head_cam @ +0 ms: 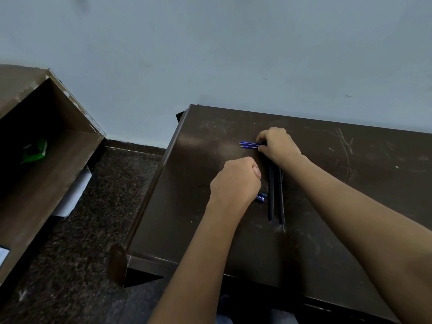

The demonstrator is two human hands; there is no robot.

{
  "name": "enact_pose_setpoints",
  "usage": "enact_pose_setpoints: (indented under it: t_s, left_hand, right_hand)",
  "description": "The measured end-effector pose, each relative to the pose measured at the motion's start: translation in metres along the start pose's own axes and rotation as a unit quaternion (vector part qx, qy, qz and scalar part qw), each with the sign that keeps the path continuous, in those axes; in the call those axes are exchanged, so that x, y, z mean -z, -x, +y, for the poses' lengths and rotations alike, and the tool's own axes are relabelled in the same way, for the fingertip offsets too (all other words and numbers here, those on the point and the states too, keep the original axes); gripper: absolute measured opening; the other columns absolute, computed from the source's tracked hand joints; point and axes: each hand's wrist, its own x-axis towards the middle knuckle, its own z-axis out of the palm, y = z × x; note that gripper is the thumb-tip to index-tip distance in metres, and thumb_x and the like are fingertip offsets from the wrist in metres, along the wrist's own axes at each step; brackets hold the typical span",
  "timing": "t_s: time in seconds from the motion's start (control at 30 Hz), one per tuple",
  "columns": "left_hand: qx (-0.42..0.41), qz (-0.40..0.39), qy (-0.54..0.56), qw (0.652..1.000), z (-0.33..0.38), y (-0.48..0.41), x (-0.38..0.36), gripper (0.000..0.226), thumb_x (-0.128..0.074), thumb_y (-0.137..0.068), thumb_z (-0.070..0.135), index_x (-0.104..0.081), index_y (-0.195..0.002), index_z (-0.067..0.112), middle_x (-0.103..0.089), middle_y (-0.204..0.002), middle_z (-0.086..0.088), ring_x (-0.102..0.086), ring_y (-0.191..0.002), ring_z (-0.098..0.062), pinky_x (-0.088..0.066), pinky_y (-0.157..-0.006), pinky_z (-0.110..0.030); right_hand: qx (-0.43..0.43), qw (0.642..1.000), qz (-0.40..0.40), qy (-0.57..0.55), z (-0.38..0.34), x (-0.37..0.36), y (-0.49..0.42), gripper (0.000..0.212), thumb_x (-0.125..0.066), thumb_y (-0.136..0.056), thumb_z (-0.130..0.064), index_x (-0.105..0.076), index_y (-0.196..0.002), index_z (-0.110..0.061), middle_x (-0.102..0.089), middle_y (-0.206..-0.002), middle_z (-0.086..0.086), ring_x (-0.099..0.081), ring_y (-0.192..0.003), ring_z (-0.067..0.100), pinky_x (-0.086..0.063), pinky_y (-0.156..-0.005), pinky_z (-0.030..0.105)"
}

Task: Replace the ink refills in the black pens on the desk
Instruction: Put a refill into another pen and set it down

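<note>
Your right hand (279, 146) pinches refills (249, 145) | your left hand (235, 181) curled, contents hidden | pens (271, 197) likely light, slick: grip mid-barrel | refills thin, bendy

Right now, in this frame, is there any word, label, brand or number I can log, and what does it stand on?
None can be read.
small blue piece beside the left hand: pale print, too blurred to read.
two black plastic pens: no marking visible.
two thin blue ink refills pinched by the right hand: no text visible.
crumpled green packet in the brown open box: too blurred to read.
</note>
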Motion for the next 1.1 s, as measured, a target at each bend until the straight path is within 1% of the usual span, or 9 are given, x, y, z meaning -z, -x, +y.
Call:
enact_pose_setpoints:
  t_s: [0.13,0.37,0.6,0.87,1.03,1.1]
  left_hand:
    - [0.005,-0.011,-0.004,1.000,0.0000,-0.0007,0.0006,0.021,-0.049,-0.091,0.010,-0.061,-0.106,0.017,-0.062,-0.116,-0.006,-0.060,-0.104,-0.023,-0.051,-0.092,-0.044]
    - [0.006,-0.009,-0.003,1.000,-0.0007,-0.0004,0.0006,0.018,-0.047,-0.092,0.012,-0.061,-0.103,0.018,-0.063,-0.113,-0.006,-0.061,-0.102,-0.023,-0.051,-0.091,-0.044]
    - [0.006,-0.001,-0.004,1.000,0.0000,-0.0017,-0.0006,0.017,-0.048,-0.092,0.011,-0.061,-0.100,0.019,-0.063,-0.113,-0.004,-0.061,-0.100,-0.022,-0.052,-0.090,-0.043]
    - [0.013,-0.014,-0.012,1.000,0.0012,-0.0031,0.0006,0.020,-0.049,-0.092,0.011,-0.061,-0.108,0.017,-0.062,-0.116,-0.005,-0.061,-0.103,-0.023,-0.051,-0.093,-0.044]
    - [0.007,-0.001,-0.018,1.000,0.0020,-0.0003,-0.0002,0.022,-0.049,-0.092,0.012,-0.061,-0.109,0.017,-0.062,-0.115,-0.006,-0.061,-0.101,-0.022,-0.051,-0.091,-0.042]
    - [0.008,0.001,-0.022,1.000,0.0029,0.0000,-0.0004,0.023,-0.048,-0.093,0.011,-0.061,-0.111,0.015,-0.062,-0.115,-0.007,-0.061,-0.100,-0.022,-0.052,-0.091,-0.040]
  right_hand:
    - [0.001,1.000,0.000,0.011,-0.0013,-0.0012,-0.0009,0.024,-0.058,-0.089,-0.011,-0.066,-0.112,-0.008,-0.057,-0.115,0.017,-0.051,-0.111,0.033,-0.046,-0.088,0.042]
    - [0.000,1.000,-0.001,0.021,-0.0013,-0.0015,-0.0023,0.021,-0.059,-0.088,-0.013,-0.066,-0.106,-0.005,-0.058,-0.110,0.017,-0.056,-0.101,0.034,-0.049,-0.085,0.044]
    - [-0.001,1.000,-0.002,0.020,-0.0017,-0.0014,-0.0020,0.021,-0.060,-0.089,-0.016,-0.066,-0.106,-0.006,-0.058,-0.111,0.017,-0.055,-0.102,0.034,-0.048,-0.085,0.043]
    - [-0.007,1.000,-0.006,0.019,-0.0033,-0.0009,-0.0013,0.021,-0.061,-0.088,-0.016,-0.066,-0.105,-0.005,-0.059,-0.109,0.017,-0.057,-0.099,0.033,-0.050,-0.086,0.046]
    - [-0.009,1.000,0.007,0.006,-0.0022,-0.0001,0.0020,0.023,-0.062,-0.087,-0.016,-0.064,-0.106,-0.003,-0.058,-0.108,0.018,-0.055,-0.101,0.035,-0.049,-0.084,0.045]
    - [-0.011,1.000,0.025,-0.012,-0.0028,-0.0001,0.0055,0.025,-0.062,-0.087,-0.016,-0.063,-0.109,-0.004,-0.058,-0.110,0.018,-0.054,-0.103,0.035,-0.048,-0.084,0.044]
